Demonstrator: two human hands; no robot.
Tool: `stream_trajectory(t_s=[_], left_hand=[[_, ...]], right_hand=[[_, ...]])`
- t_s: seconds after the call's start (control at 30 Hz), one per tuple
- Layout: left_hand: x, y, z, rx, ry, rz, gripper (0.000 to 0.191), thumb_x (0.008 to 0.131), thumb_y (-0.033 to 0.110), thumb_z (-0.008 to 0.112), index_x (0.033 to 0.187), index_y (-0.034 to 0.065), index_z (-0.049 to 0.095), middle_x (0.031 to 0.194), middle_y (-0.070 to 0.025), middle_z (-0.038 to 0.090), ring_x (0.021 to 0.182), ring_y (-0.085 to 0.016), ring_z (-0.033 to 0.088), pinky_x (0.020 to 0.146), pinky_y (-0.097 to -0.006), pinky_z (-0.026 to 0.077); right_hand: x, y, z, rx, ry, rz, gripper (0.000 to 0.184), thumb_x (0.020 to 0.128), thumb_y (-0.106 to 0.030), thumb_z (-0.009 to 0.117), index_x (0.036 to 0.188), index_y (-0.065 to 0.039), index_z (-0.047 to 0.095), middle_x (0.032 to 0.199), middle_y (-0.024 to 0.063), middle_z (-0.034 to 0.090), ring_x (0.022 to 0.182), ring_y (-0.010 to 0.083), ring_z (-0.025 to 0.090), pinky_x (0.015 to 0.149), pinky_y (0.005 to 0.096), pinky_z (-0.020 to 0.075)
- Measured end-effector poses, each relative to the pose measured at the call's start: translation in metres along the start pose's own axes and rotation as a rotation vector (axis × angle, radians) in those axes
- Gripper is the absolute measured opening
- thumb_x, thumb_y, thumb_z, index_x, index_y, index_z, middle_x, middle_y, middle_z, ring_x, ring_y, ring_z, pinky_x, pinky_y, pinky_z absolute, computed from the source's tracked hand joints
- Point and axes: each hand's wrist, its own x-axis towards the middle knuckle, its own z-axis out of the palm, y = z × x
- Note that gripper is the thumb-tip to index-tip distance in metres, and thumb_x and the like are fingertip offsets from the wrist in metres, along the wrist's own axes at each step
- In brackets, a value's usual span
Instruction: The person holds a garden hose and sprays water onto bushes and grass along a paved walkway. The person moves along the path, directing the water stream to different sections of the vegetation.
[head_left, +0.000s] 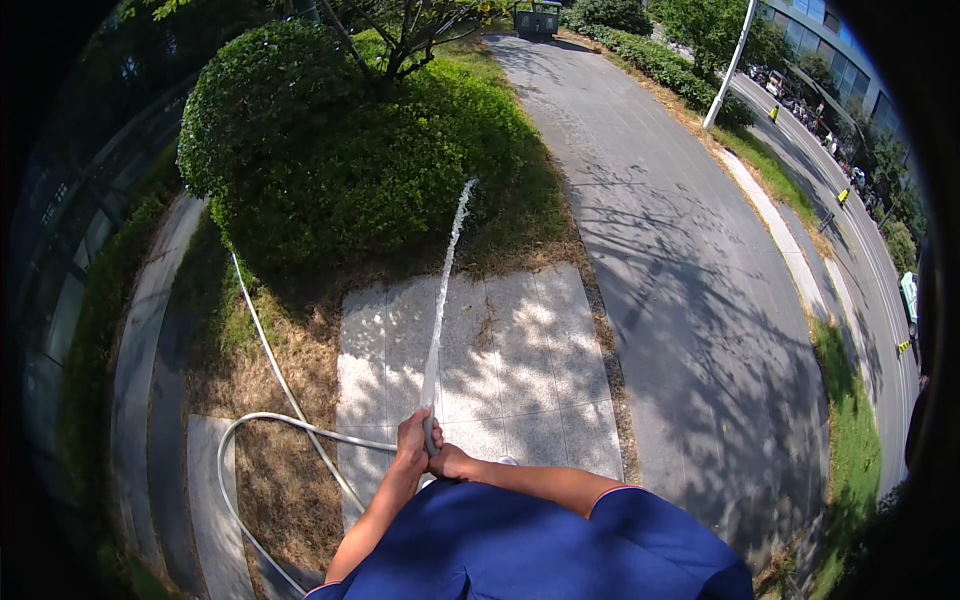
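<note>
Both of my hands grip the end of a grey garden hose (429, 435) in front of my body. My left hand (412, 439) wraps around it near the outlet, while my right hand (451, 461) holds it just behind. A stream of water (444, 292) shoots forward from the hose's mouth toward the green shrubs (420, 161). The pale hose line (259, 415) loops out on the left over dry grass and stone. One stretch of it crosses another and runs up to the shrubs' left edge. My body hides part of the hose.
Stone paving (517, 360) lies before me, with dry grass (285, 480) on its left. An asphalt path (675, 300) runs along the right, beside a white pole (729, 71). A dark bin (536, 22) stands at the far end. A tree trunk (391, 66) rises among the shrubs.
</note>
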Motion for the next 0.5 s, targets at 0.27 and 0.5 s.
stream_trajectory(t_s=[0.27, 0.5], left_hand=[[-0.002, 0.0, -0.006, -0.019, -0.013, -0.019, 0.031, 0.088, 0.03, 0.051, 0.071, 0.0035, 0.051, 0.052, -0.0076, 0.048, 0.043, -0.02, 0.046, 0.043, -0.0313, 0.042], [-0.006, -0.001, -0.009, -0.037, -0.011, 0.008, 0.031, 0.087, 0.03, 0.051, 0.071, 0.0034, 0.051, 0.052, -0.0076, 0.048, 0.044, -0.02, 0.046, 0.044, -0.0316, 0.042]], right_hand=[[-0.004, -0.004, 0.003, -0.07, 0.004, -0.002, 0.054, 0.062, -0.038, 0.075, 0.094, 0.005, 0.064, 0.089, 0.0161, 0.065, 0.082, 0.0259, 0.063, 0.072, 0.034, 0.048], [0.005, 0.0, 0.006, -0.106, -0.026, -0.019, 0.056, 0.062, -0.037, 0.075, 0.097, 0.005, 0.064, 0.091, 0.0166, 0.065, 0.084, 0.026, 0.063, 0.073, 0.0338, 0.048]])
